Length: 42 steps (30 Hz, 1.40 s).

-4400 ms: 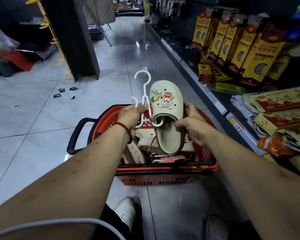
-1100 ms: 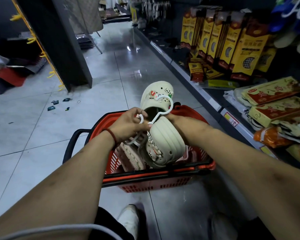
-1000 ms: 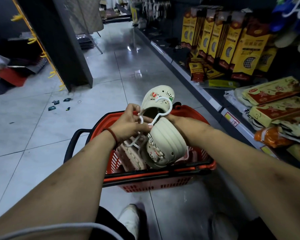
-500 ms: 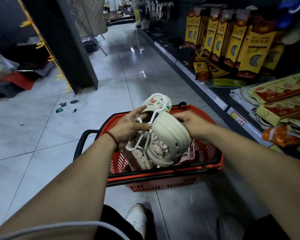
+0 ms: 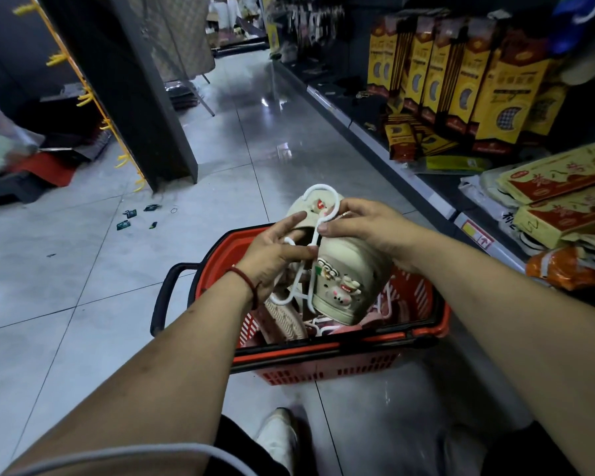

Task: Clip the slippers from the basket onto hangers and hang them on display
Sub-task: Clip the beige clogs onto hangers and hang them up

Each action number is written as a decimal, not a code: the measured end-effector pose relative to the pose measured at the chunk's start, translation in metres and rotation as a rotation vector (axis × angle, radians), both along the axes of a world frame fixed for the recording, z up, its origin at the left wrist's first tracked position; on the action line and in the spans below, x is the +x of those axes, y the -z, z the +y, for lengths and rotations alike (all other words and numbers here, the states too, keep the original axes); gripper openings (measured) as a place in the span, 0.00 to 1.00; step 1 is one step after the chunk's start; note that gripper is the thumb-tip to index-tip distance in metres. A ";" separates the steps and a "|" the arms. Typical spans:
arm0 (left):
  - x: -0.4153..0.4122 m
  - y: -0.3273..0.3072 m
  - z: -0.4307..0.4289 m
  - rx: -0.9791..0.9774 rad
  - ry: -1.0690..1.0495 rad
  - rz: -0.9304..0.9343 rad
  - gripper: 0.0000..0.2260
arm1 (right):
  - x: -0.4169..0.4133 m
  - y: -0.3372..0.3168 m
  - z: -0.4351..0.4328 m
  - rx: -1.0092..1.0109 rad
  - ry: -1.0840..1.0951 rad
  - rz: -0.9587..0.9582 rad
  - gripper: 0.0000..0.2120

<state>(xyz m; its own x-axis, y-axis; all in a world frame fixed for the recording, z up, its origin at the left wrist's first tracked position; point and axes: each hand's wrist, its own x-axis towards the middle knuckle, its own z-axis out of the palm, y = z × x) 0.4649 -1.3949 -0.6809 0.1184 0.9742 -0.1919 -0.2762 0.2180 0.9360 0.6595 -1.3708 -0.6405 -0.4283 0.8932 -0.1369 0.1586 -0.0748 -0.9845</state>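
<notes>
Slippers (image 5: 344, 283), a cream pair with charms, sit between my two grips, just above the red basket (image 5: 323, 348). My left grip (image 5: 275, 255) pinches the white hanger (image 5: 314, 237) by its stem, probably to steady it. My right grip (image 5: 361, 228) curls round the near slipper with the thumb on the hanger's neck, seating it. Glossy grey floor (image 5: 83, 269) lies below, and stocked shelves (image 5: 437, 201) run beyond the right grip.

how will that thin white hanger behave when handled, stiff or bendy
The white hanger is thin plastic rod, so it probably flexes and might snap if twisted. It looks light: the left hand pinches it. The chunky cream clog likely outweighs it, so it may swing.
</notes>
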 end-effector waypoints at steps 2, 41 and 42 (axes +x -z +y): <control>0.006 -0.001 0.001 -0.014 0.018 0.035 0.35 | -0.001 0.002 0.002 0.026 0.110 -0.044 0.10; 0.004 -0.002 0.011 -0.427 -0.290 0.228 0.05 | 0.003 0.023 0.024 0.026 0.646 -0.410 0.18; 0.004 0.000 0.011 -0.419 -0.299 0.257 0.05 | 0.003 0.022 0.025 0.052 0.650 -0.451 0.18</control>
